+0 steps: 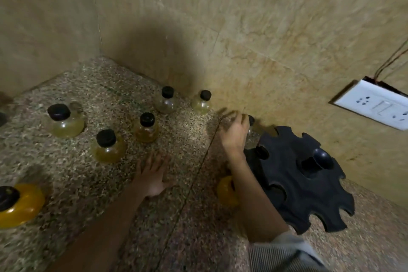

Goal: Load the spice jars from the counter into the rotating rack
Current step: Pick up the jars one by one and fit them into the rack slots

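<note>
Speckled stone bench (pixel 72 194) in a wall corner — five clear black-capped jars (pixel 107 147) stand scattered at centre left, a yellow jar (pixel 22 205) at lower left, a black notched rack (pixel 309 183) at right.

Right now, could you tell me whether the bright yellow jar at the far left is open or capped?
Capped: a black cap sits on the bright yellow jar, which stands on the counter.

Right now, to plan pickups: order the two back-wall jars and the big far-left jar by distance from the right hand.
1. Pale yellow jar, by the wall, just left of the right hand.
2. Clear jar, further left along the wall.
3. Big jar, far left.
</note>
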